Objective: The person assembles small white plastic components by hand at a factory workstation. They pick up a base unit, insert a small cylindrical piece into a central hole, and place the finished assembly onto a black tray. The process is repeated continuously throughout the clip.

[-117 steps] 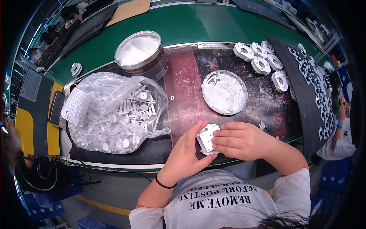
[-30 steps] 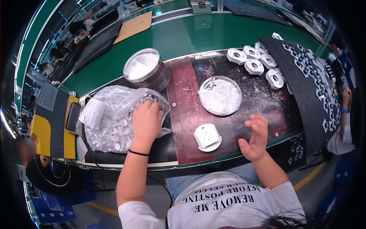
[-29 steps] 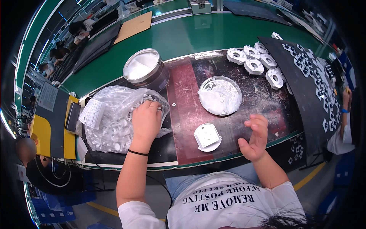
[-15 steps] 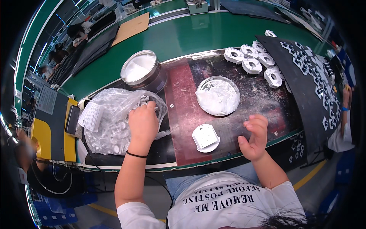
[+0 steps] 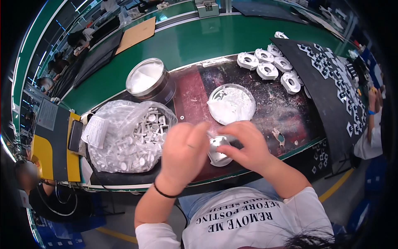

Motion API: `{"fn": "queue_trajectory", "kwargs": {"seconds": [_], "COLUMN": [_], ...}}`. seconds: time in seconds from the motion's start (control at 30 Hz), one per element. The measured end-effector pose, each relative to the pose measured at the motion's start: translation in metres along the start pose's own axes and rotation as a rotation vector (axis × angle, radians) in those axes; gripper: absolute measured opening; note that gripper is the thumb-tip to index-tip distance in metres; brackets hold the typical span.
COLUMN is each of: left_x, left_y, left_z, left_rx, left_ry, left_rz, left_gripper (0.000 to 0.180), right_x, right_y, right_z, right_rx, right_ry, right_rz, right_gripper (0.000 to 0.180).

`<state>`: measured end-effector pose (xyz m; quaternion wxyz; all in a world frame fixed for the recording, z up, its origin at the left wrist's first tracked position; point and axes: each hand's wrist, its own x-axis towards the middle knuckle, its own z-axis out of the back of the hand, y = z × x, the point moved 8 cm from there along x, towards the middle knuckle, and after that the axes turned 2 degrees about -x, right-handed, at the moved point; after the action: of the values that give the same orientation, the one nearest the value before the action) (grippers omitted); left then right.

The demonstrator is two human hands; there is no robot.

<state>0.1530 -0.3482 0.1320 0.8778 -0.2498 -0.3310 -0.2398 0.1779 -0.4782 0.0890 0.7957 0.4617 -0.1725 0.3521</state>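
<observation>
A white round housing with a flat raised face lies near the table's front edge, partly covered by my hands. My left hand is closed, its blurred fingertips pinched above the housing's left side; what they hold is hidden. From the right, my right hand reaches over the housing with curved fingers, thumb and forefinger apart and the thumb at the white face. A clear plastic bag of small white disc-headed stems sits open to the left. Behind the housing, a round metal dish contains white, filmy material.
A metal tin with white contents stands behind the bag. Several white ring-shaped housings cluster at the back right, beside a black board carrying small parts. A small washer lies on the red mat. Another person's arm shows far right.
My left hand has left the bag and moved right to the housing. My right hand has come left and down over it. The bag's mouth now shows the stems.
</observation>
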Motion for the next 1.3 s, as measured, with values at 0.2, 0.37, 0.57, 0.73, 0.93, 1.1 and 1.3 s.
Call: {"fn": "queue_trajectory", "kwargs": {"seconds": [0.2, 0.37, 0.57, 0.73, 0.93, 1.1, 1.3], "left_x": [-0.015, -0.028, -0.064, -0.078, -0.081, -0.081, -0.08], "left_y": [-0.014, -0.015, 0.04, 0.049, 0.05, 0.05, 0.049], "left_z": [-0.019, -0.016, -0.008, -0.013, -0.013, -0.014, -0.014], "left_rx": [-0.219, -0.303, -0.293, -0.294, -0.305, -0.311, -0.31], "left_ry": [-0.048, -0.042, -0.04, -0.019, -0.025, -0.014, -0.012], "left_rz": [-0.022, -0.002, 0.242, 0.279, 0.291, 0.293, 0.282], "left_gripper": [0.032, 0.033, 0.025, 0.023, 0.025, 0.023, 0.022], "right_x": [-0.004, -0.011, -0.001, 0.001, 0.0, -0.001, -0.003], "right_y": [-0.011, -0.031, -0.091, -0.096, -0.097, -0.096, -0.098], "right_z": [0.001, 0.02, 0.058, 0.05, 0.045, 0.044, 0.049], "right_rx": [-0.018, -0.275, -0.449, -0.532, -0.535, -0.551, -0.511], "right_ry": [-0.025, 0.014, 0.027, 0.073, 0.142, 0.144, 0.093], "right_rz": [-0.096, -0.013, -0.128, -0.051, -0.023, -0.033, -0.075], "right_gripper": [0.018, 0.014, 0.009, 0.009, 0.009, 0.009, 0.008]}}
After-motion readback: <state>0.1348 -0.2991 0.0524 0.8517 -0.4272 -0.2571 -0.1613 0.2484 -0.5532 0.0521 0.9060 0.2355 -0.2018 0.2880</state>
